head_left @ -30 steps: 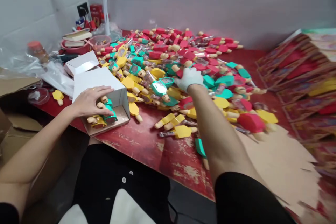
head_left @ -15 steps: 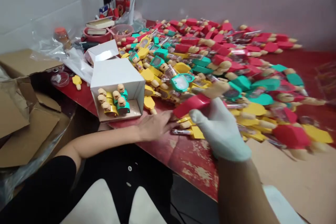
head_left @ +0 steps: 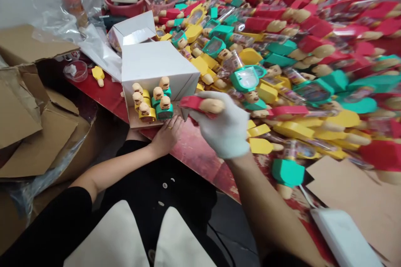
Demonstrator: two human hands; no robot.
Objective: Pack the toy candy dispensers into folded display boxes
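My right hand (head_left: 222, 123), in a white glove, is closed around a red plastic toy (head_left: 191, 102) with a beige animal-shaped head. It holds the toy just right of the opening of a white cardboard box (head_left: 156, 60). Inside stand several yellow toys (head_left: 147, 112) and green toys (head_left: 164, 112), their beige heads facing out. My left hand (head_left: 167, 135), bare with a ring on one finger, rests its outstretched fingers against the box's lower front edge. Part of the red toy is hidden by the glove.
A large heap of red, green and yellow toys (head_left: 250, 56) covers the red table (head_left: 200, 146). Behind the box are a second white box (head_left: 133, 29) and a red basin (head_left: 125, 8) with books. Brown cartons (head_left: 46, 133) stand left; a white power bank (head_left: 346, 233) lies right.
My right hand has carried the red toy left, from over the heap to the box opening. My left hand has drawn back to the box's lower edge. The view has shifted down and right.
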